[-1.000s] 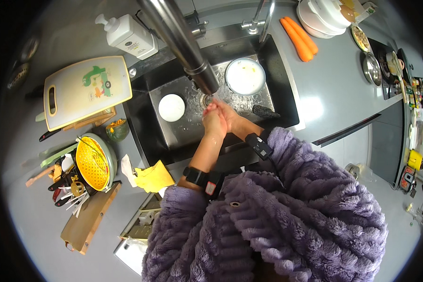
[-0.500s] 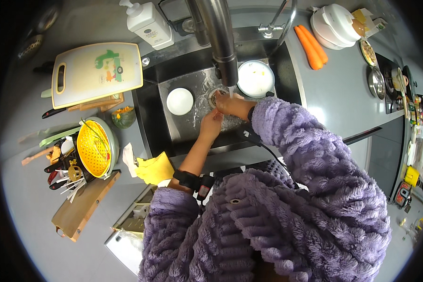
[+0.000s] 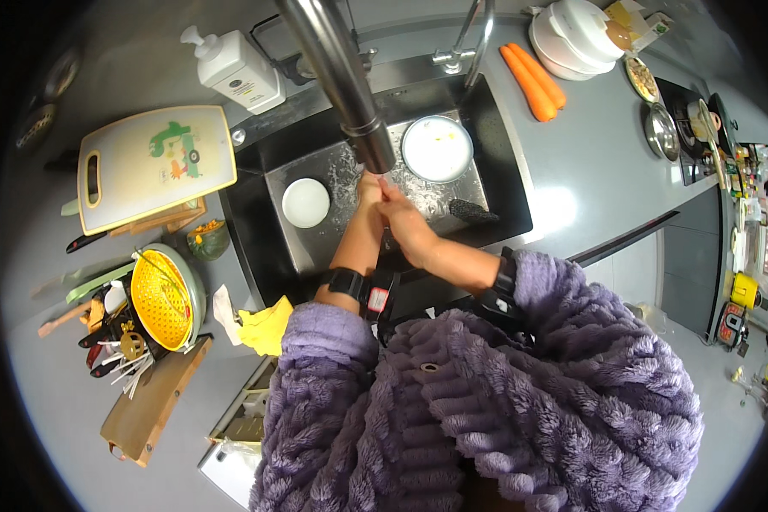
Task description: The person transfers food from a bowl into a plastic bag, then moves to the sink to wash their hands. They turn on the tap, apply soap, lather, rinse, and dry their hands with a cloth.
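Note:
My left hand (image 3: 369, 193) and my right hand (image 3: 408, 229) meet below the end of the dark metal faucet (image 3: 371, 141), over the black sink. The right hand's fingers press against the left hand; the left fingers are largely hidden by the spout and the right hand. No object shows between them. Left of the hands, a small white bowl (image 3: 305, 203) sits on the sink floor. Beyond them on the right is a larger white dish (image 3: 438, 148) with yellow bits in it. A dark, rough-looking pad (image 3: 472, 211) lies near the sink's right wall.
Left of the sink are a cutting board (image 3: 158, 171), a cut pumpkin piece (image 3: 208, 240), a yellow colander (image 3: 162, 299) and a yellow cloth (image 3: 265, 326). A white pump bottle (image 3: 241, 75) stands behind. Carrots (image 3: 533, 84) and a white lidded pot (image 3: 573, 38) occupy the right counter.
My right hand has drawn back toward me and now lies nearer than the left, uncovering the dark pad. My left hand has moved farther in under the spout. The whole view has shifted.

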Action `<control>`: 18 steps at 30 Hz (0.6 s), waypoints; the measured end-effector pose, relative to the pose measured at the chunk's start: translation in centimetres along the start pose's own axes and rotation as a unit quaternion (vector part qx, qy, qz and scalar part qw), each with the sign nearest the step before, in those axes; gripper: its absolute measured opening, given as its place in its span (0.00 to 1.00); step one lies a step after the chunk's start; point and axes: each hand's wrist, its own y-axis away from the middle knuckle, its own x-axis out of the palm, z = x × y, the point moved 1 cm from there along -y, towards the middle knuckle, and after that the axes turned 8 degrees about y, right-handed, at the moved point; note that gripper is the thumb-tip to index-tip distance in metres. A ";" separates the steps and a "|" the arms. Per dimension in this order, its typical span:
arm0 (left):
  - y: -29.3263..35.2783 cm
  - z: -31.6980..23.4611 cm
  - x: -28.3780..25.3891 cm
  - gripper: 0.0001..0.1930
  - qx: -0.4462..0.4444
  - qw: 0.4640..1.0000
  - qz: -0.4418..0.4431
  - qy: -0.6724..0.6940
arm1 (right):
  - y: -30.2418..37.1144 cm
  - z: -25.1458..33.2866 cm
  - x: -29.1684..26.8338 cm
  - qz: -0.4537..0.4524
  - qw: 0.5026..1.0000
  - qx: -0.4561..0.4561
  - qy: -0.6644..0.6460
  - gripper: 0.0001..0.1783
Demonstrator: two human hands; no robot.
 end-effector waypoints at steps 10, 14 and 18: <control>-0.3 2.1 0.6 0.23 0.039 0.997 -0.052 0.047 | -5.3 -3.2 -1.6 -0.067 0.980 0.035 0.185 0.30; -0.1 2.9 -0.1 0.11 -0.022 0.978 0.119 0.168 | -6.3 -5.2 -1.3 -0.111 0.971 -0.029 0.210 0.28; -0.2 3.4 -0.9 0.20 -0.066 0.974 0.100 0.191 | -7.4 -6.3 -0.1 -0.018 0.973 0.006 0.228 0.28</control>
